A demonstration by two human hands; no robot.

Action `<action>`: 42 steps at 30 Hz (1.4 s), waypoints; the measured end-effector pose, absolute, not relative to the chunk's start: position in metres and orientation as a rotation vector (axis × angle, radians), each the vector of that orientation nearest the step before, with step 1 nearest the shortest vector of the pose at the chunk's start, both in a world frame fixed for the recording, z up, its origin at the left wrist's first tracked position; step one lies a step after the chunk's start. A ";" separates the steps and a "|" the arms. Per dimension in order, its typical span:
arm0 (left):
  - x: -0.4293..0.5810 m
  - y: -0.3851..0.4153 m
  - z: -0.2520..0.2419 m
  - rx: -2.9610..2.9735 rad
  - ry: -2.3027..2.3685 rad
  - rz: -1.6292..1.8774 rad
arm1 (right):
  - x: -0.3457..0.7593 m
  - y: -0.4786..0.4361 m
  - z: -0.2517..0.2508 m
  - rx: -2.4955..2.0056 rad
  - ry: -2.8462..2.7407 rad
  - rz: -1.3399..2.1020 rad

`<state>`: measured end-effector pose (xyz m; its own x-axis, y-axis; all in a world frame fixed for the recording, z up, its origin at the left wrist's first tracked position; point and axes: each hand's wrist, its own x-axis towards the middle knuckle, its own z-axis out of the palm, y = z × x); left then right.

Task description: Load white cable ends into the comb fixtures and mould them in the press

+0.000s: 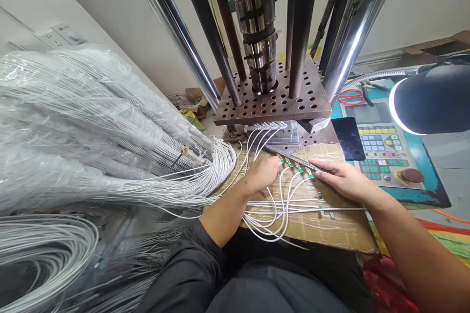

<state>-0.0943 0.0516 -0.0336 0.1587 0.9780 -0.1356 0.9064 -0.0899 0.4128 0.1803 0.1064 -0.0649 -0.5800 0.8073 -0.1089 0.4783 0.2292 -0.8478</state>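
A narrow metal bar [293, 157] lies slantwise over the cardboard, with several small green-ended cable connectors [300, 170] lined up along its near edge. At the bar's right end, my right hand [340, 178] is closed on it between thumb and fingers. My left hand [262, 173] is closed in a pinch at a cable connector [282, 161] by the bar's left part; its fingertips are partly hidden. White cables [281, 193] loop from the connectors toward me. Beyond the hands, another row of cable ends [270, 126] sits in the press under the perforated plate.
The press's perforated plate [271, 105] hangs above the metal bed. Loose cable ends lie on the cardboard [345, 230]. Large plastic-wrapped cable bundles [73, 107] fill the left. A control panel [382, 142], phone [348, 138], red-handled scissors [351, 97] and lamp [433, 100] are on the right.
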 end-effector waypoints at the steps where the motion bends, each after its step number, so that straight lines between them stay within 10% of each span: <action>1: -0.095 0.051 -0.032 2.038 1.785 0.228 | 0.181 0.106 -0.066 -1.180 -2.153 1.297; 42: -0.096 0.049 -0.028 2.044 1.783 0.243 | 0.186 0.105 -0.068 -1.213 -2.139 1.272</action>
<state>-0.0955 0.0495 -0.0277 0.1643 0.9768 -0.1377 0.9045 -0.0935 0.4162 0.1855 0.1048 -0.0678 -0.5603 0.8212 -0.1075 0.4865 0.2213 -0.8452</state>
